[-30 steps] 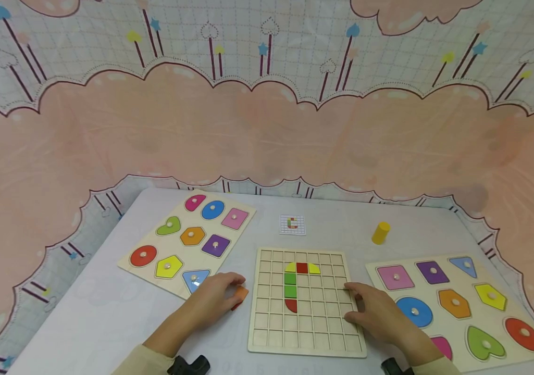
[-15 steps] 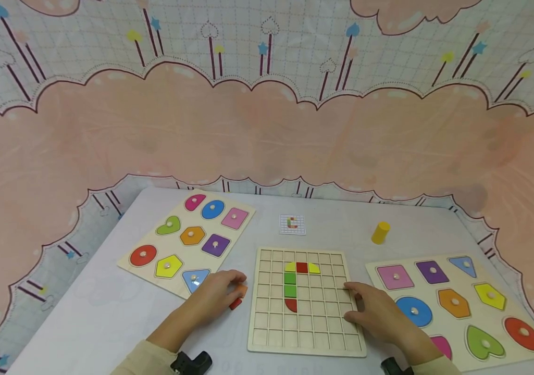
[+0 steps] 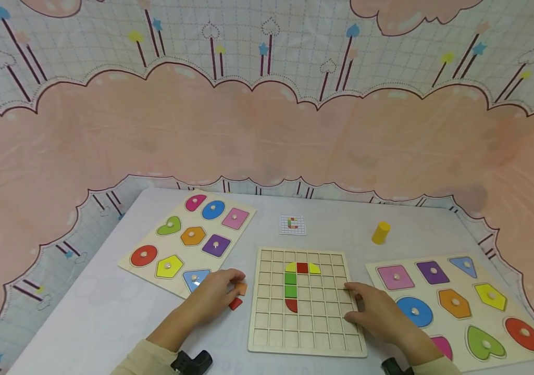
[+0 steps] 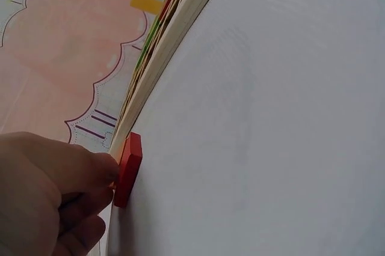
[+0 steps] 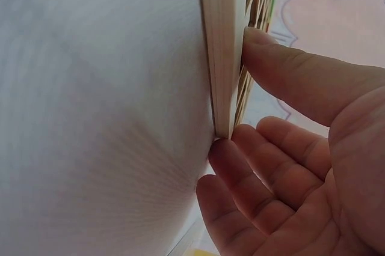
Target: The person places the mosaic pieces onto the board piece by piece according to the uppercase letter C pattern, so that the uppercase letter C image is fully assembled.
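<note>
My left hand (image 3: 212,297) rests on the white table, left of the wooden grid board (image 3: 271,330). Its thumb and index finger pinch an orange block (image 3: 241,288). A red block (image 3: 235,303) stands against the fingertips on the near side; in the left wrist view the red block (image 4: 129,170) hides most of the orange one. At the board's right edge, my right hand (image 3: 376,312) touches the rim with thumb and fingertips spread along it. Yellow, red and green pieces (image 3: 290,285) lie in the board's cells in a C-like row.
A small pattern card (image 3: 292,225) lies behind the board, and a yellow cylinder (image 3: 381,233) stands at the back right. Knobbed shape puzzles flank the grid: the left puzzle (image 3: 151,237) and the right puzzle (image 3: 435,338), whose near corner the right arm covers.
The red block has come out from under my left hand and turned, now showing fully beside the orange block. The left hand has shifted slightly; the right hand stays in place.
</note>
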The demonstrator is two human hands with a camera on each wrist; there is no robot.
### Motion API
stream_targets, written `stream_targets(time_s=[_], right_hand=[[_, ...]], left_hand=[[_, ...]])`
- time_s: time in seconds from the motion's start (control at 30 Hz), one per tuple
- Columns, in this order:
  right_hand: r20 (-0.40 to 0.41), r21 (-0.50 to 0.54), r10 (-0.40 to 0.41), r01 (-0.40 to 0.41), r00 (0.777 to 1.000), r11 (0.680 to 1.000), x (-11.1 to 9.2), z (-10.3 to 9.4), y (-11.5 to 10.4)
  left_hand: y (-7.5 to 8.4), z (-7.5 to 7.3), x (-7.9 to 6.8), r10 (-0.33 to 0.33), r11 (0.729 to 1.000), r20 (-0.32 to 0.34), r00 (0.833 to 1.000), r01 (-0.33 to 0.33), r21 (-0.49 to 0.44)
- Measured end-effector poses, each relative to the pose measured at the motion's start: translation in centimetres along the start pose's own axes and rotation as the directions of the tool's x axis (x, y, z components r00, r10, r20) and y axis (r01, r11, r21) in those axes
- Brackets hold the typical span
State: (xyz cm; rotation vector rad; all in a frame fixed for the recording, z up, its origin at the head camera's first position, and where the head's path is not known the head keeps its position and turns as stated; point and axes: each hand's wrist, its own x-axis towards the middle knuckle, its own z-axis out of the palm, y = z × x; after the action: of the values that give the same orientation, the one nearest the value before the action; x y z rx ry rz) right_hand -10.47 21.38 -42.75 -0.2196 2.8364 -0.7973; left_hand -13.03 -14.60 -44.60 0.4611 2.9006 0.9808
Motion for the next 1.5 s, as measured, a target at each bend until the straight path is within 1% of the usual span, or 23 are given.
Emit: stream_targets(time_s=[0.23,0.47,0.8,1.03,1.27,1.37,1.5], right_hand=[[0.005,0.010,0.004,-0.004,1.000,1.000,-0.02,-0.02,0.08],[0.004,0.009,0.006,-0.006,1.000,1.000,0.01,0.00,0.11],[-0.002,0.009,0.005,-0.005,1.000,1.000,0.03,0.12,0.21],[-0.001,0.009,0.009,-0.009,1.000,1.000,0.02,0.13,0.16],[0.000,0.006,0.002,-0.002,1.000,1.000,0.00,0.06,0.09],[-0.002,0.010,-0.002,0.002,1.000,1.000,0.00,0.01,0.07],[0.002,0.012,0.002,-0.002,1.000,1.000,0.04,-0.02,0.02]], left_hand=[[-0.11,-0.02,0.00,-0.023,1.000,0.015,1.000,0.023,-0.001],[-0.19,0.00,0.08,-0.018,1.000,0.023,1.000,0.017,0.012],[-0.24,-0.18,0.01,-0.031,1.000,0.042,0.999,0.030,0.006],[-0.21,-0.14,0.13,-0.031,0.999,0.037,0.999,0.031,0.018],[0.02,-0.10,0.12,-0.041,0.999,0.018,0.999,0.041,0.003],[0.17,-0.16,0.20,-0.033,0.999,0.002,0.999,0.033,-0.005],[0.52,-0.16,0.34,-0.018,1.000,0.002,1.000,0.018,-0.012]])
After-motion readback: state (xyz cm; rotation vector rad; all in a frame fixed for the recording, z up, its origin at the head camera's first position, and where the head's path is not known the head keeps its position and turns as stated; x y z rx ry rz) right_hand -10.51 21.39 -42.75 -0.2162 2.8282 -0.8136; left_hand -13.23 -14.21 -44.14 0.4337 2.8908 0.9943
